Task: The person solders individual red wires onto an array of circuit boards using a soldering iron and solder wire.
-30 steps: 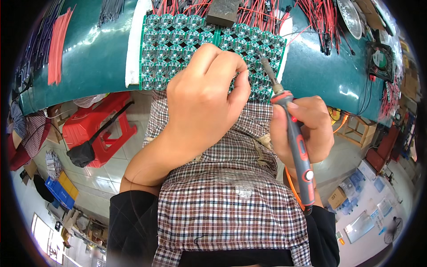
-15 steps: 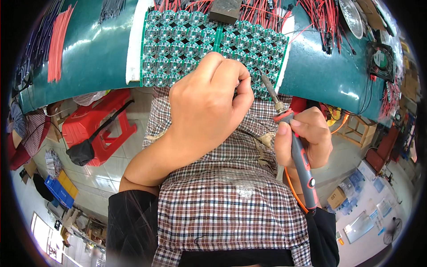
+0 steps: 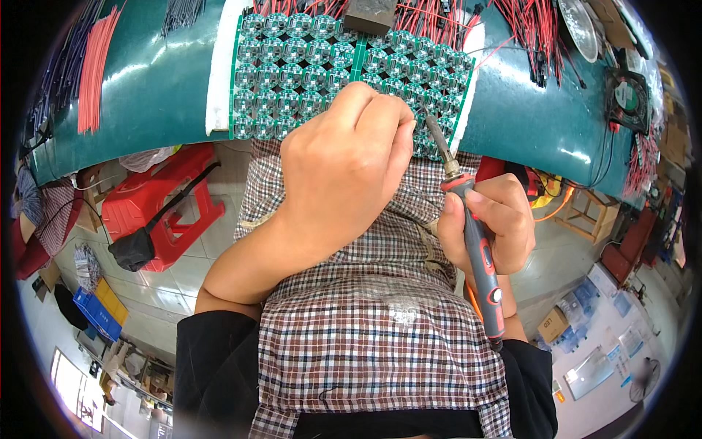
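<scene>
A green panel of small round circuit boards (image 3: 307, 66) lies on the dark green table (image 3: 161, 80) in front of me. My left hand (image 3: 347, 164) is closed in a loose fist over the panel's near edge, fingers pinched together; what they pinch is hidden. My right hand (image 3: 490, 219) grips a red and grey soldering iron (image 3: 479, 252), its metal tip (image 3: 431, 132) slanting up to the panel right beside my left fingertips. A checked cloth (image 3: 380, 322) covers my lap below the table edge.
Red wires (image 3: 431, 18) lie in bundles along the far side of the panel, and more red strips (image 3: 91, 62) at the far left. A small black fan (image 3: 627, 99) sits at the right. A red plastic stool (image 3: 161, 205) stands on the floor at my left.
My left hand has slid slightly right and toward me along the panel's edge. The soldering iron's tip has moved down and left, closer to my left fingertips.
</scene>
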`<state>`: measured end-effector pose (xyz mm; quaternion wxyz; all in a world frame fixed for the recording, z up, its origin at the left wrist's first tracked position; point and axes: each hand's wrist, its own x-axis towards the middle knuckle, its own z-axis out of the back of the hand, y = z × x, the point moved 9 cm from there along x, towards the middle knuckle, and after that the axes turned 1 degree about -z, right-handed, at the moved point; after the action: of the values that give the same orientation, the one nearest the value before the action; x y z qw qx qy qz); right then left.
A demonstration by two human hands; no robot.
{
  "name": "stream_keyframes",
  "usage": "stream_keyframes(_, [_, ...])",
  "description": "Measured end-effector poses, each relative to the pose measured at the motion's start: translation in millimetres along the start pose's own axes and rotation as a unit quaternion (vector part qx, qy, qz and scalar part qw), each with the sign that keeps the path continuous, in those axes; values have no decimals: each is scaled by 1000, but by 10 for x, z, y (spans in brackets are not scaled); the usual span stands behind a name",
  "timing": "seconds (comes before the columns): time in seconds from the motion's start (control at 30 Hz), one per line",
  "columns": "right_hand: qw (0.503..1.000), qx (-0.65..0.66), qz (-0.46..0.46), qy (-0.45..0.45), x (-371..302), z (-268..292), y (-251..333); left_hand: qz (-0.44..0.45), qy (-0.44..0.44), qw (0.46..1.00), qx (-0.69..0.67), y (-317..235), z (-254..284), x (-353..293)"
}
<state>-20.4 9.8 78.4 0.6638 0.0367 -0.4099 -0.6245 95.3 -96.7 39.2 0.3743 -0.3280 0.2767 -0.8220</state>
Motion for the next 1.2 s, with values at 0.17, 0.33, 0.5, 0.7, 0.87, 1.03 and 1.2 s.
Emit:
stream_keyframes(0.17, [1000, -17, 2, 6, 63, -20, 49, -28, -19, 999, 0, -11, -3, 0])
stream_keyframes(0.33, [1000, -22, -14, 9, 68, -40, 36, -6, -13, 1000, -12, 12, 7, 3])
stream_keyframes(0.5, [998, 43, -9, -52, -15, 185, -37, 5, -14, 999, -33, 52, 56, -75])
stream_keyframes(0.7, [999, 32, 7, -2, -64, 132, 48, -6, -4, 1000, -22, 12, 12, -147])
stream_keyframes(0.87, [999, 28, 6, -15, -107, 81, -4, -2, 6, 1000, -15, 28, -22, -153])
stream_keyframes(1.03, [999, 24, 10, -27, -112, 32, -39, 0, 0, 1000, -15, 34, -39, -152])
stream_keyframes(1.2, [999, 16, 18, -27, -132, -3, -20, -4, -6, 1000, -22, 29, -32, -154])
